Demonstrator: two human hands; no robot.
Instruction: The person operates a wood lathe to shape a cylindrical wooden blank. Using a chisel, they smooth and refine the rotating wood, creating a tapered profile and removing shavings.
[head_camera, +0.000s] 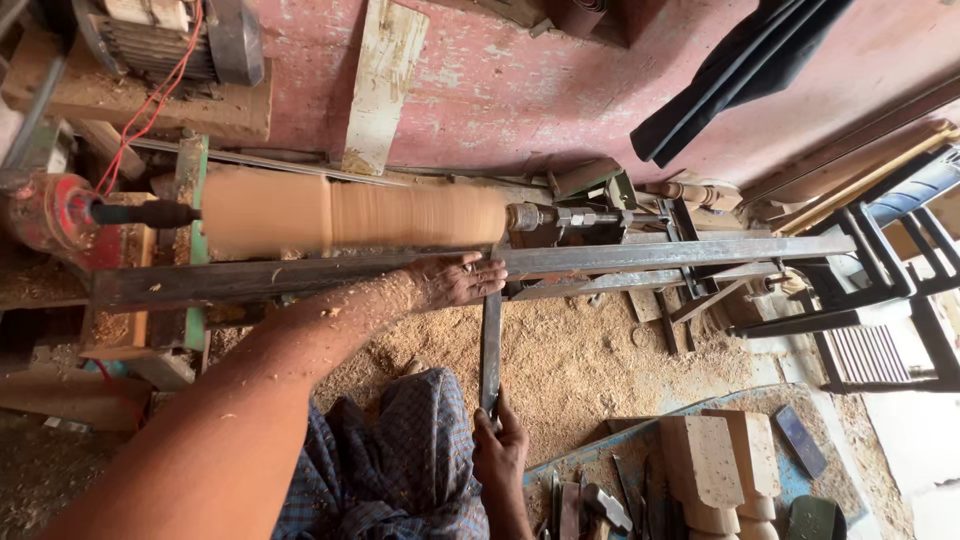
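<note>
With the wooden cylinder (355, 212) blurred between the lathe centres, the left hand (455, 280) presses the long chisel (490, 340) onto the steel rest bar (650, 255) while the right hand (497, 452) is closed around its lower end, which looks like mid-turning; steady tool pressure seems called for.

Sawdust floor (580, 370) open, steel rail (650, 255) fronting spinning wood cylinder (350, 212)

A woodturning workshop is showing itself here: a wood lathe (300, 215) is spinning a blurred timber cylinder (350, 212), sawdust (570, 360) is lying below the lathe, carved wooden blocks (715, 465) right of the sawdust, an electric motor (165, 35) above the lathe.
</note>
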